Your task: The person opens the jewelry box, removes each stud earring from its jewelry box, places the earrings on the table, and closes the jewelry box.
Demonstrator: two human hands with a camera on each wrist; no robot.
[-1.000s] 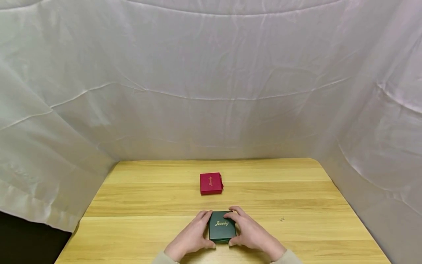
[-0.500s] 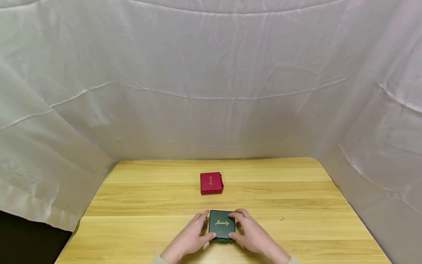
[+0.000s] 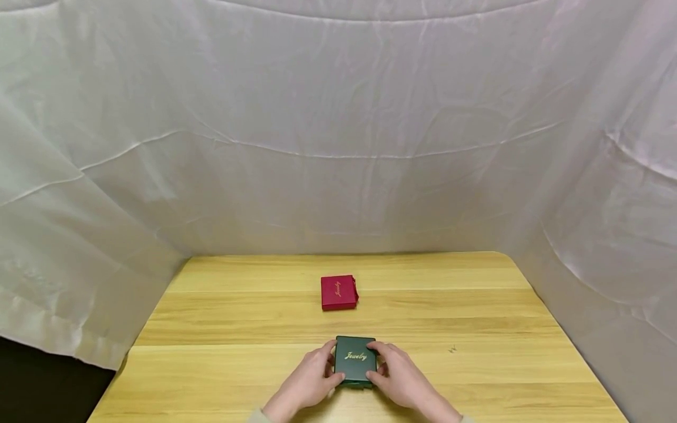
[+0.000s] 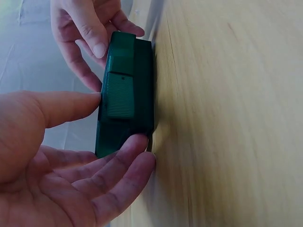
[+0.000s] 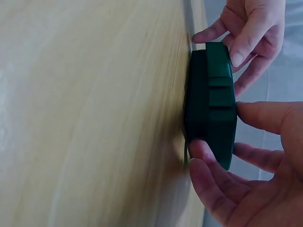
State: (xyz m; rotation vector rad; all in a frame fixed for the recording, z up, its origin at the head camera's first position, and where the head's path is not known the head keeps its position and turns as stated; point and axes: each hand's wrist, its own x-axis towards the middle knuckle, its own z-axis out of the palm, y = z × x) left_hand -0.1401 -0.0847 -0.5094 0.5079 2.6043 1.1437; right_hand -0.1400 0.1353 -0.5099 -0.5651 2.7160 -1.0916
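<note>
Now my left hand [image 3: 309, 379] and right hand [image 3: 399, 376] both grip the green box [image 3: 355, 366], one at each side. A second ago my thumbs sat low by its near corners; now they press on its top, and my left index finger, straighter half a second ago, is bent in toward the far left corner. My palms face inward, with the lower fingers curled against the sides and near the bottom. Green ribbon [image 4: 120, 92] crosses the near side, plain in my wrist views. Some of my fingertips are hidden behind the box, and I can't quite tell whether its underside is clear of the worktop [image 3: 211, 364]. It is toward the near edge, gold lettering [image 3: 355, 356] upward. My sleeves [image 3: 257, 417] are cut off at the bottom of the head view. Farther back lies a red box [image 3: 338, 292], unmoved, its lettering turned sideways. Pale cloth [image 3: 338, 117] hangs behind.
</note>
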